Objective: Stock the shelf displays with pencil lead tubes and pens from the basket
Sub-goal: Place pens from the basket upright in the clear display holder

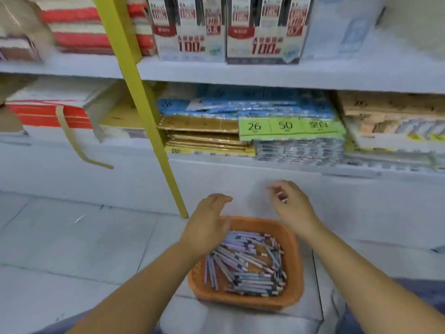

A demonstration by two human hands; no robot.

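1. The orange basket (295, 249) sits just below both hands; its tubes (248, 261) lie mostly left-to-right or diagonally.
2. Left hand (209, 220): open, over the far-left rim, nearer the tubes.
3. Right hand (291, 208): loosely curled and blurred; whether it holds anything cannot be determined.

Pale grey tiled floor (72, 242), dark joints visible. White shelving (265, 75) along the far side, two tiers loaded with boxed and wrapped paper stock. Yellow upright (134, 75) stands at its front.

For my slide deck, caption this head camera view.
Left hand and right hand hover by orange basket of pens below stocked shelves.
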